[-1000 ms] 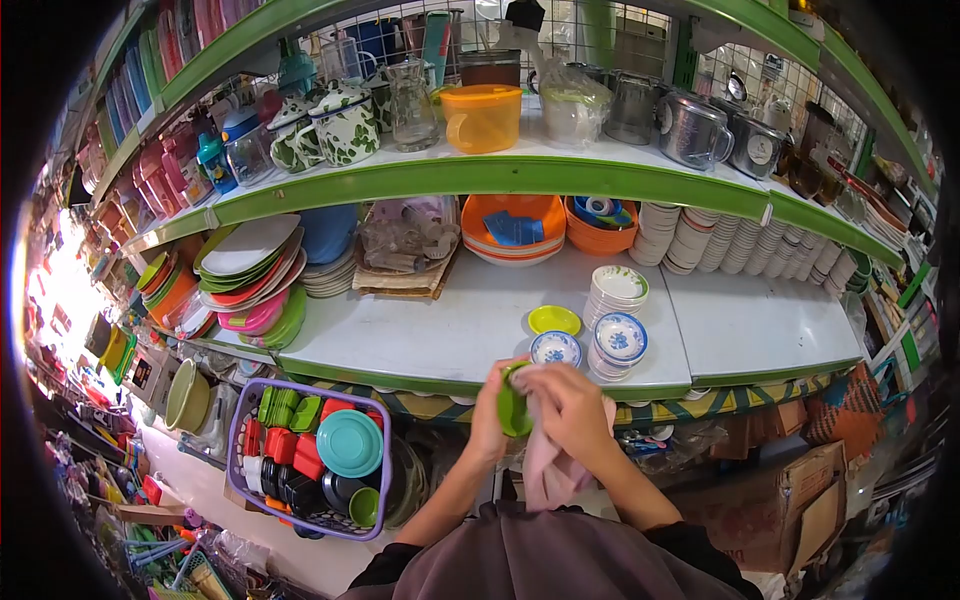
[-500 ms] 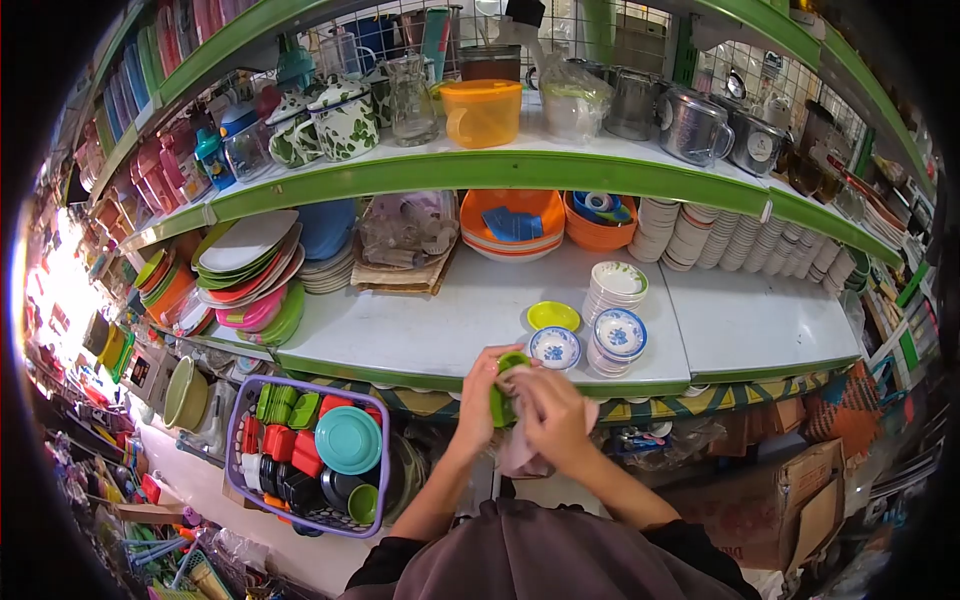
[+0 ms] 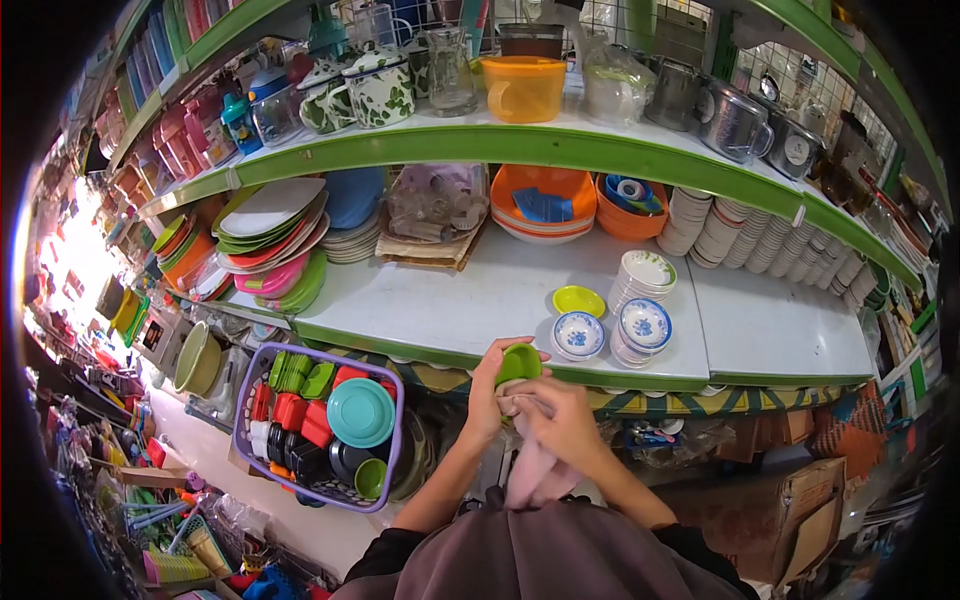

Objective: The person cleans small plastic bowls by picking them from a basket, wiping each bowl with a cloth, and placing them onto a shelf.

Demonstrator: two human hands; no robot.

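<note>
My left hand (image 3: 484,398) is closed round a small green bowl (image 3: 520,364), held in front of the shelf edge with its inside partly showing. A pale pink cloth (image 3: 537,468) hangs from my right hand (image 3: 566,420), whose fingers pinch it against the lower side of the bowl. On the shelf just beyond my hands sit a blue-and-white bowl (image 3: 578,336), a yellow-green dish (image 3: 579,301), a stack of blue-rimmed bowls (image 3: 645,326) and a taller stack of white bowls (image 3: 648,270).
A purple basket (image 3: 398,430) of colourful plasticware is on the lower left. Stacked plates (image 3: 270,215) and orange bowls (image 3: 543,205) stand along the shelf. Above them is a green-edged shelf (image 3: 520,145) with mugs. Cardboard boxes (image 3: 770,510) lie at the lower right.
The view has shifted, so the shelves appear higher and the basket further right. The green bowl has turned so more of its inside shows. The cloth now hangs down longer below my right hand.
</note>
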